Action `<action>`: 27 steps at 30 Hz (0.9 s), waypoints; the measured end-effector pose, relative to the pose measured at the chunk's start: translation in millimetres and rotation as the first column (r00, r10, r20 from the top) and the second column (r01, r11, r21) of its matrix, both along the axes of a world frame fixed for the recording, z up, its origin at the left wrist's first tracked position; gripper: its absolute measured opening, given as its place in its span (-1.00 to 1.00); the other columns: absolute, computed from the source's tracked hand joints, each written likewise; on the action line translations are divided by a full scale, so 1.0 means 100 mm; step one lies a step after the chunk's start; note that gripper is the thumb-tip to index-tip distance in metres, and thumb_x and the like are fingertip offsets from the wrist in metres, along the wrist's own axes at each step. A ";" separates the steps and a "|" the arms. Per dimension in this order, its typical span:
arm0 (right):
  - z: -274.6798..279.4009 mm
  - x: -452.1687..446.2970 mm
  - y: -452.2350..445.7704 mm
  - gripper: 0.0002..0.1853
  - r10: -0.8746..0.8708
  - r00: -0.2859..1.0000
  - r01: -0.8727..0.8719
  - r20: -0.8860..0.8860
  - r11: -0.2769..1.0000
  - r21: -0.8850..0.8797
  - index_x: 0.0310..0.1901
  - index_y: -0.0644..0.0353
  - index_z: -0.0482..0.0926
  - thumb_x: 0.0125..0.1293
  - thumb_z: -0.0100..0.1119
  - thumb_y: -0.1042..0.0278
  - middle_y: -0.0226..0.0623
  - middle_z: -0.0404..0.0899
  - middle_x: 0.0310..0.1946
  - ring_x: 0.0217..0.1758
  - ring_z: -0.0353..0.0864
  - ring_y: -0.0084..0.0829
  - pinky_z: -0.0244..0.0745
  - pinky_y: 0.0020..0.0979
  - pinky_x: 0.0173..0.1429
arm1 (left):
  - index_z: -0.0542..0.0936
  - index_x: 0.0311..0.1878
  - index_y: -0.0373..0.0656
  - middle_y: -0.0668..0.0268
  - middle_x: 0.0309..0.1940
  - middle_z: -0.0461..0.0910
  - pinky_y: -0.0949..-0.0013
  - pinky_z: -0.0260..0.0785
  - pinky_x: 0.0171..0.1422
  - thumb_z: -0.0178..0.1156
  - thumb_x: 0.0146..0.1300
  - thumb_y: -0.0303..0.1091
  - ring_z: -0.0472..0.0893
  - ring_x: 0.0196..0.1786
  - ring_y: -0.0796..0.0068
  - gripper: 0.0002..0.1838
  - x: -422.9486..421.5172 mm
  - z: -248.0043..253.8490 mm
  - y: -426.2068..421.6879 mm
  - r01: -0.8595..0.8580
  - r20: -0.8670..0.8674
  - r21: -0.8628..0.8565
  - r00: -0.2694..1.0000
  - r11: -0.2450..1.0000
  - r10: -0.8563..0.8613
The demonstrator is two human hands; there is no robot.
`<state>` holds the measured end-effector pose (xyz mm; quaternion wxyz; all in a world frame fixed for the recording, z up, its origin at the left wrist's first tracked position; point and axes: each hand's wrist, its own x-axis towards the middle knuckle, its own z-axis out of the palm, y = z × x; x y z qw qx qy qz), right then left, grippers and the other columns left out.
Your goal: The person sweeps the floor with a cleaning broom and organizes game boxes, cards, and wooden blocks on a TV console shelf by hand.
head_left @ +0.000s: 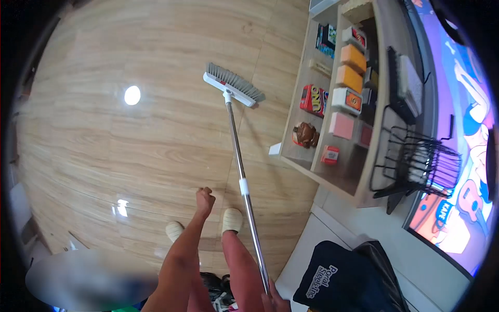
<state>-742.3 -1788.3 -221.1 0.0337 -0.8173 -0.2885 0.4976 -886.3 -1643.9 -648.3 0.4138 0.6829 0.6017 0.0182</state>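
1. Silver-coloured metal makes up the smooth, slender pole of a broom [239, 164], with a white sleeve [244, 186] around it; the whole broom is left of the wooden shelf unit [332, 187].
2. Level with the shelf unit's middle compartments and left of them, the broom's straight white block [240, 97] carries a dense, brush-like row of grey bristles [236, 79], pointing away from the person.
3. Below the shelf unit and to its left, at the picture's lower edge, the right hand [275, 300] is closed around the pole's near end, partly cut off by the frame.
4. The left hand [205, 200], farther left of the shelf unit, is well apart from the right, its fingers curled inward; how tightly, I cannot tell.
5. Two pale, ribbed, round-toed slippers [232, 219] stand left of and below the shelf unit, on glossy wood-grained flooring [140, 151].
6. Inside the shelf unit are boxy orange packs [349, 78], a red UNO box [313, 100] and a shiny, rounded brown figure [306, 135].
7. On top of the shelf unit sits an open-grid black wire basket [416, 160]; beyond is a lit screen [470, 208].
8. Below the shelf unit lies dark fabric [338, 278] with white lettering.
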 end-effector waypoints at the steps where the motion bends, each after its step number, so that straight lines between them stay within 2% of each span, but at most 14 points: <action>1: -0.07 0.06 0.24 -0.45 0.024 0.999 -0.023 -0.022 0.999 0.039 0.28 0.18 0.13 0.30 -0.02 0.23 -0.09 0.52 -0.48 -0.48 0.58 -0.36 0.41 -0.40 -0.41 | 0.56 -0.38 -0.29 0.11 -0.51 0.52 0.23 0.36 -0.20 0.12 -0.21 -0.57 0.49 -0.37 0.13 -0.79 -0.04 0.33 0.19 -0.187 0.070 -0.035 0.979 0.982 0.189; 3: -0.29 0.17 0.72 -0.43 0.037 0.996 -0.031 -0.082 0.997 0.074 0.28 0.20 0.14 0.28 0.00 0.22 0.04 0.50 -0.47 -0.43 0.62 -0.22 0.41 -0.35 -0.41 | 0.59 -0.43 -0.30 0.12 -0.56 0.58 0.36 0.40 -0.41 0.19 -0.20 -0.51 0.58 -0.50 0.32 -0.83 -0.18 0.84 0.54 -0.393 0.157 -0.093 0.902 0.915 0.403; 7: -1.60 0.21 1.70 -0.62 0.127 0.981 -0.171 0.144 0.917 0.361 0.09 0.17 0.28 0.29 -0.07 0.21 0.09 0.47 -0.57 -0.49 0.48 0.15 0.33 0.00 -0.46 | 0.63 -0.35 -0.28 0.17 -0.50 0.62 0.44 0.44 -0.29 0.27 -0.17 -0.43 0.60 -0.43 0.45 -0.77 -0.37 1.51 1.64 -0.557 0.175 -0.233 0.782 0.797 0.598; 13: -3.42 0.31 3.36 -0.64 0.418 0.873 -0.414 0.253 0.908 -0.070 0.02 0.14 0.37 0.21 0.01 0.20 0.09 0.39 -0.03 -0.04 0.47 0.02 0.39 -0.11 0.02 | 0.57 -0.30 -0.34 0.28 -0.46 0.58 0.48 0.44 -0.31 0.21 0.02 -0.54 0.55 -0.44 0.54 -0.86 -0.16 1.84 3.23 -0.572 0.421 -0.412 0.570 0.709 0.705; 15: -4.07 0.41 3.71 -0.67 0.245 0.946 -0.211 0.213 0.962 -0.173 -0.06 0.18 0.44 0.19 0.02 0.20 0.04 0.37 -0.02 -0.08 0.48 0.05 0.40 -0.11 0.01 | 0.57 -0.29 -0.34 0.28 -0.46 0.58 0.47 0.45 -0.31 0.23 0.02 -0.54 0.55 -0.43 0.54 -0.84 0.04 1.67 3.61 -0.537 0.429 -0.489 0.538 0.687 0.726; 17: -4.91 0.44 3.71 -0.71 -0.079 0.935 0.059 0.345 0.996 0.069 -0.12 0.19 0.48 0.16 0.05 0.24 0.00 0.40 -0.08 -0.08 0.48 0.02 0.41 -0.12 0.00 | 0.56 -0.27 -0.34 0.28 -0.46 0.57 0.47 0.46 -0.28 0.24 0.06 -0.51 0.56 -0.39 0.54 -0.84 0.18 1.48 3.90 -0.504 0.392 -0.527 0.569 0.684 0.723; 19: -4.69 0.62 4.04 -0.67 0.139 0.964 -0.132 0.225 0.990 -0.046 -0.07 0.23 0.42 0.30 -0.17 0.19 0.07 0.41 -0.10 -0.03 0.45 0.03 0.38 -0.08 0.00 | 0.56 -0.26 -0.33 0.28 -0.45 0.57 0.47 0.45 -0.26 0.22 0.08 -0.53 0.56 -0.38 0.53 -0.85 0.31 1.32 4.12 -0.442 0.398 -0.558 0.600 0.703 0.693; 21: -4.05 0.82 4.50 -0.65 0.061 0.969 -0.058 0.240 0.998 -0.020 -0.07 0.27 0.39 0.26 -0.05 0.16 0.06 0.42 -0.10 -0.01 0.43 0.04 0.37 -0.05 -0.01 | 0.55 -0.25 -0.32 0.28 -0.44 0.57 0.46 0.45 -0.24 0.20 0.09 -0.54 0.56 -0.37 0.53 -0.86 0.43 1.22 4.23 -0.371 0.423 -0.577 0.626 0.728 0.655; 22: -3.93 0.98 4.61 -0.58 -0.215 0.912 0.135 0.349 0.961 0.239 -0.03 0.23 0.38 0.14 0.14 0.17 0.02 0.38 -0.04 0.05 0.38 -0.01 0.31 -0.16 0.12 | 0.55 -0.24 -0.31 0.29 -0.43 0.57 0.46 0.45 -0.23 0.18 0.11 -0.56 0.56 -0.37 0.52 -0.87 0.51 1.17 4.29 -0.340 0.447 -0.607 0.602 0.718 0.662; 23: -3.96 1.26 4.61 -0.53 -0.356 0.665 -0.123 0.656 0.815 0.567 0.00 0.28 0.32 0.16 0.13 0.15 -0.03 0.39 -0.05 0.11 0.33 -0.05 0.29 -0.15 0.12 | 0.55 -0.24 -0.30 0.31 -0.41 0.57 0.46 0.44 -0.22 0.15 0.12 -0.57 0.56 -0.36 0.52 -0.88 0.58 1.16 4.34 -0.315 0.473 -0.629 0.570 0.710 0.672; 24: -4.03 1.76 4.59 -0.50 -0.740 0.644 0.274 0.195 0.462 0.844 0.01 0.32 0.30 0.16 0.14 0.14 -0.02 0.39 -0.04 0.11 0.31 -0.03 0.27 -0.14 0.14 | 0.55 -0.24 -0.30 0.31 -0.41 0.57 0.46 0.44 -0.22 0.15 0.12 -0.57 0.56 -0.36 0.52 -0.88 0.64 1.14 4.36 -0.313 0.469 -0.636 0.570 0.705 0.675; 25: -3.38 1.99 4.86 -0.38 -0.577 0.336 0.062 0.744 0.802 0.594 0.04 0.35 0.29 0.12 0.18 0.01 -0.03 0.38 -0.05 0.11 0.31 -0.05 0.26 -0.16 0.17 | 0.55 -0.24 -0.30 0.31 -0.41 0.57 0.46 0.44 -0.21 0.15 0.13 -0.57 0.56 -0.36 0.51 -0.88 0.70 1.13 4.39 -0.292 0.487 -0.647 0.552 0.704 0.676; 26: -3.31 2.35 4.94 -0.25 -0.680 0.111 0.274 0.724 0.722 0.636 0.03 0.34 0.30 0.01 0.25 -0.15 -0.08 0.38 0.00 0.11 0.32 -0.09 0.26 -0.14 0.15 | 0.55 -0.24 -0.30 0.31 -0.40 0.57 0.45 0.44 -0.20 0.14 0.13 -0.58 0.56 -0.35 0.50 -0.88 0.77 1.14 4.42 -0.268 0.510 -0.655 0.533 0.707 0.675; 27: -3.22 2.59 5.02 -0.24 -0.923 0.167 0.600 0.348 0.375 0.707 0.02 0.34 0.32 -0.04 0.28 -0.15 -0.11 0.40 -0.01 0.07 0.37 -0.12 0.30 -0.15 0.12 | 0.55 -0.24 -0.31 0.28 -0.38 0.57 0.44 0.45 -0.17 0.10 0.14 -0.61 0.57 -0.33 0.49 -0.88 0.84 1.15 4.44 -0.244 0.511 -0.669 0.535 0.702 0.673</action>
